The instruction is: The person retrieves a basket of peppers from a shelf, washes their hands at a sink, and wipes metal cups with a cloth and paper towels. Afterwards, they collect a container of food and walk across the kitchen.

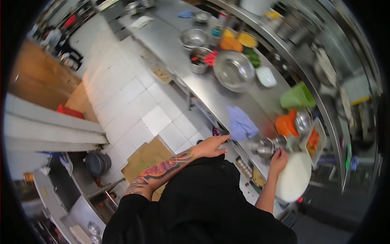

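My left hand (213, 146) is stretched out past the counter's front edge, fingers extended and holding nothing. Just beyond its fingertips a crumpled blue cloth (241, 124) lies on the steel counter. My right hand (278, 161) has its fingers curled together beside some small shiny metal cups (265, 148). Blur hides whether it grips one of them. Next to that wrist is a round white board (293, 177). Behind the cups are an orange item (286, 124), a metal bowl (302, 122) and a pale tub (315, 140) with orange pieces inside.
Further along the counter (170, 34) stand a large steel bowl (234, 71), a metal pot (199, 61) and a white dish (266, 77). A green container (297, 96) is near the back. A steel shelf (280, 44) overhangs the counter. Flat cardboard (144, 160) covers part of the tiled floor.
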### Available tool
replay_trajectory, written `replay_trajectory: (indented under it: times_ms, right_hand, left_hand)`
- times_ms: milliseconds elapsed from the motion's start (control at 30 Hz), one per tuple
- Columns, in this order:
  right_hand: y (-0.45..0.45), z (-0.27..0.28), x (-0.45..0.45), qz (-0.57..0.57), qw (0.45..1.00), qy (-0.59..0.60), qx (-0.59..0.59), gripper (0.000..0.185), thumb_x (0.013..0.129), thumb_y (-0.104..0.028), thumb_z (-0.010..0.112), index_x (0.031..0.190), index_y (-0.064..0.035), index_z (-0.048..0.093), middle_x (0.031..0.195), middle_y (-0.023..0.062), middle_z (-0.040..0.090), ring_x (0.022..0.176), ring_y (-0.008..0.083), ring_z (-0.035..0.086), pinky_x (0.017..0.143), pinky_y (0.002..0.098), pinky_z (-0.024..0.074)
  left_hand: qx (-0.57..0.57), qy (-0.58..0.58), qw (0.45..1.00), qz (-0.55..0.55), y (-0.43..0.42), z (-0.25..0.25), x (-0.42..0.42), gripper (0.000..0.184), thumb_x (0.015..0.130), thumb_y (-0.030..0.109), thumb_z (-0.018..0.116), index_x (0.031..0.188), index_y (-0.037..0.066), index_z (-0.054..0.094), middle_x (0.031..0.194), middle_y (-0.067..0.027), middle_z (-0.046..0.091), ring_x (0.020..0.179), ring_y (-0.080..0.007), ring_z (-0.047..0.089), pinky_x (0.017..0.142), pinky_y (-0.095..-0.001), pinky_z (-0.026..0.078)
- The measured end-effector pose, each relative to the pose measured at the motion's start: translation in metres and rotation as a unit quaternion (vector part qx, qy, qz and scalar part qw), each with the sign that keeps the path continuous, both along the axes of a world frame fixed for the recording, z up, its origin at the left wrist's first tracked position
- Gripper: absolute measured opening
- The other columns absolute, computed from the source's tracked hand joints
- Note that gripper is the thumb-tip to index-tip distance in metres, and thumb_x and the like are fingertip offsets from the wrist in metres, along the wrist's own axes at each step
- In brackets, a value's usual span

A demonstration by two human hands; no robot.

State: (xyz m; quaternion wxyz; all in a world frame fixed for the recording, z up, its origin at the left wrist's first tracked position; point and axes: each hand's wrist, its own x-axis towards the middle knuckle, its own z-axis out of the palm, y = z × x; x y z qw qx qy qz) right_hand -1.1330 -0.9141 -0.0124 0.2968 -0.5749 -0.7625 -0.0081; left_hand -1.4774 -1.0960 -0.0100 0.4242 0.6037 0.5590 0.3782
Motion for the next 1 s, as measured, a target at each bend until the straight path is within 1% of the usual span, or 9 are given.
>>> replay_trajectory:
  times_ms: [200,300,400,433,467,600,667,767,1000]
  right_hand:
    - [-0.018,0.037,-0.241,0.28,0.933,0.126,-0.187,0.017,0.089,-0.003,0.061,0.102,-0.0023,0.072,0.085,0.0133,0.069,0.068,0.0206,0.063,0.063,0.0298,0.0493]
    - [-0.021,0.055,-0.388,0.433,0.87,0.167,-0.165,0.016,0.087,-0.001,0.062,0.101,-0.0006,0.071,0.08,0.0127,0.066,0.065,0.0204,0.062,0.06,0.029,0.048]
    - [-0.022,0.067,-0.527,0.557,0.794,0.168,-0.177,0.016,0.084,0.002,0.063,0.099,0.0004,0.07,0.072,0.0116,0.061,0.06,0.0216,0.059,0.056,0.0307,0.0465]
    - [-0.028,0.077,-0.569,0.591,0.768,0.173,-0.178,0.017,0.084,0.002,0.064,0.099,0.0002,0.07,0.071,0.0113,0.06,0.059,0.0221,0.058,0.056,0.0318,0.0463]
    - [-0.036,0.09,-0.611,0.625,0.739,0.177,-0.176,0.017,0.083,0.003,0.064,0.099,0.0,0.07,0.069,0.011,0.058,0.057,0.0226,0.057,0.055,0.0329,0.046]
    - [-0.077,0.126,-0.748,0.735,0.633,0.164,-0.178,0.018,0.083,0.002,0.065,0.101,-0.001,0.07,0.07,0.0101,0.06,0.058,0.0238,0.057,0.055,0.0339,0.0461]
    - [-0.095,0.13,-0.808,0.805,0.555,0.141,-0.154,0.019,0.084,-0.001,0.066,0.103,-0.0029,0.07,0.072,0.0104,0.061,0.061,0.0256,0.059,0.055,0.0346,0.0474]
    - [-0.113,0.109,-0.889,0.846,0.508,0.063,-0.145,0.022,0.086,-0.005,0.065,0.108,-0.005,0.069,0.074,0.0108,0.063,0.066,0.028,0.062,0.058,0.0364,0.0495]
    - [-0.118,0.014,-1.045,0.827,0.521,-0.032,-0.209,0.031,0.087,-0.012,0.067,0.118,-0.0069,0.066,0.084,0.0144,0.069,0.074,0.0348,0.064,0.065,0.0413,0.0502]
  left_hand:
    - [-0.047,0.037,0.987,0.148,-0.062,-0.025,-0.208,0.055,0.093,0.028,0.066,0.14,0.006,0.05,0.132,-0.019,0.059,0.114,-0.0307,0.063,0.094,-0.039,0.051]
    - [-0.09,0.001,0.923,0.375,-0.15,-0.118,-0.32,0.052,0.092,0.029,0.067,0.137,0.007,0.055,0.131,-0.0147,0.062,0.113,-0.0272,0.064,0.096,-0.0385,0.051]
    - [-0.189,0.082,0.715,0.668,-0.322,-0.24,-0.371,0.054,0.087,0.021,0.066,0.138,0.008,0.054,0.131,-0.0168,0.062,0.119,-0.0272,0.061,0.099,-0.0366,0.049]
    - [-0.333,-0.049,0.594,0.731,-0.333,-0.16,-0.351,0.059,0.084,0.027,0.069,0.137,0.005,0.056,0.13,-0.0182,0.063,0.122,-0.0291,0.059,0.103,-0.0366,0.046]
    - [-0.384,0.023,0.535,0.752,-0.413,-0.245,-0.343,0.058,0.083,0.033,0.068,0.133,0.004,0.059,0.129,-0.02,0.063,0.124,-0.0294,0.058,0.105,-0.0379,0.044]
    - [-0.457,0.018,0.518,0.723,-0.48,-0.208,-0.255,0.048,0.086,0.035,0.06,0.125,0.007,0.064,0.113,-0.0193,0.069,0.105,-0.0357,0.067,0.089,-0.043,0.053]
    - [-0.478,0.069,0.516,0.708,-0.507,-0.255,-0.192,0.041,0.087,0.036,0.056,0.114,0.008,0.069,0.095,-0.019,0.071,0.09,-0.0307,0.069,0.076,-0.044,0.054]
    - [-0.563,-0.06,0.504,0.652,-0.484,-0.271,-0.159,0.04,0.094,0.036,0.052,0.117,0.006,0.067,0.105,-0.0175,0.069,0.094,-0.0289,0.067,0.083,-0.0425,0.053]
    - [-0.482,-0.134,0.609,0.615,-0.452,-0.369,-0.369,0.042,0.1,0.036,0.048,0.122,0.004,0.065,0.117,-0.0141,0.067,0.102,-0.0272,0.065,0.092,-0.0415,0.05]
